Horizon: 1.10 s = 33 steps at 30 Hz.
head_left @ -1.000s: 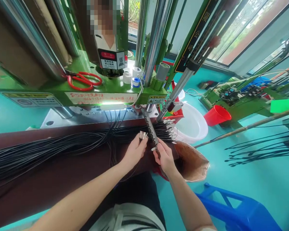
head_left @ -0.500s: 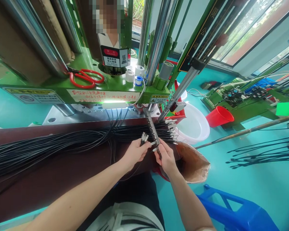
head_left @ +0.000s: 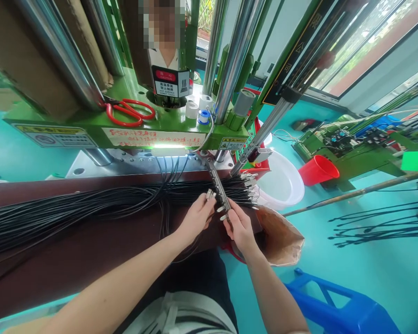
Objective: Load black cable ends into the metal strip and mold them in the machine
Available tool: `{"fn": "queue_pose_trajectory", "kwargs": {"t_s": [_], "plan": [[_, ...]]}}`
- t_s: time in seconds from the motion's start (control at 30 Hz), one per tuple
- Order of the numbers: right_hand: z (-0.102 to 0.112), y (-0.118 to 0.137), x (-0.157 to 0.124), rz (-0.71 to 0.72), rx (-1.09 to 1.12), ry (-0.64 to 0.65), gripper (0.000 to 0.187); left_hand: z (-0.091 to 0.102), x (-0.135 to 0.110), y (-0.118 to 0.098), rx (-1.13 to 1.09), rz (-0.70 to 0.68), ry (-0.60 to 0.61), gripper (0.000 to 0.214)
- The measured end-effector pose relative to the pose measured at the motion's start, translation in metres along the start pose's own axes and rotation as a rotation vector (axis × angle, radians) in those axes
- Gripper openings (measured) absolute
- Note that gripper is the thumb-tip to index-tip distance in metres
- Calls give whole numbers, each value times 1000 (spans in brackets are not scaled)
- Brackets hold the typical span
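My left hand (head_left: 196,218) is closed round a small bunch of black cables whose metal connector tips (head_left: 209,194) stick up from the fist. My right hand (head_left: 239,227) grips the near end of a long narrow metal fixture bar (head_left: 218,185) that runs away from me toward the machine. Two connector tips sit in the bar's near slots, just beside my right fingers. A thick bundle of black cables (head_left: 73,213) lies across the dark brown bench (head_left: 90,255), with its tipped ends fanned out past the bar on the right.
A green press machine (head_left: 125,127) with steel columns stands behind the bench; red scissors (head_left: 128,111) and tape rolls lie on it. Another person stands behind the machine. A brown paper bag (head_left: 282,236), white basin (head_left: 282,183), red cup (head_left: 316,169) and blue stool (head_left: 341,306) sit at right.
My left hand has shifted slightly right, bringing its connector tips closer to the bar. My right hand keeps its grip on the bar's near end.
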State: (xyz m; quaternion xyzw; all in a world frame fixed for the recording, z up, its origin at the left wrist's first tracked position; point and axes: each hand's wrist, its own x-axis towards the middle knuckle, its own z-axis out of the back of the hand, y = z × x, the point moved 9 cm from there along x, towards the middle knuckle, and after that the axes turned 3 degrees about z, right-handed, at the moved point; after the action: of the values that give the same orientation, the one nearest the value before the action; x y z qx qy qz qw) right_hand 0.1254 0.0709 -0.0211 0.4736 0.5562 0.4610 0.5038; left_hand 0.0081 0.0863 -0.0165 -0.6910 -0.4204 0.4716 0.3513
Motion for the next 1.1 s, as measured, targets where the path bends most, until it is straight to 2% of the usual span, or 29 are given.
{"fn": "queue_pose_trajectory", "kwargs": {"t_s": [0.13, 0.23, 0.37, 0.57, 0.63, 0.73, 0.8, 0.97, 1.1], "plan": [[1, 3, 1, -19, 75, 50, 48, 7, 5, -3, 64, -36, -29, 26], [0, 3, 2, -20, 66, 104, 49, 9, 7, -1, 170, -58, -29, 26], [-2, 1, 1, -26, 23, 138, 50, 15, 5, -1, 170, -50, -85, 26], [-4, -1, 1, 30, -73, 113, 49, 19, 3, -3, 142, -43, -104, 26], [-3, -2, 1, -7, -40, 91, 48, 18, 4, -8, 131, -85, -92, 26], [0, 0, 1, -41, 36, 60, 48, 25, 6, -17, 56, -146, -150, 24], [0, 2, 1, -39, 64, 68, 49, 27, 8, -17, 6, -112, -147, 23], [-1, 3, 1, -50, 73, 81, 48, 18, 9, -5, -2, 68, -5, 27], [-2, 4, 1, -24, 59, 113, 46, 20, 10, -4, -55, 106, 21, 27]]}}
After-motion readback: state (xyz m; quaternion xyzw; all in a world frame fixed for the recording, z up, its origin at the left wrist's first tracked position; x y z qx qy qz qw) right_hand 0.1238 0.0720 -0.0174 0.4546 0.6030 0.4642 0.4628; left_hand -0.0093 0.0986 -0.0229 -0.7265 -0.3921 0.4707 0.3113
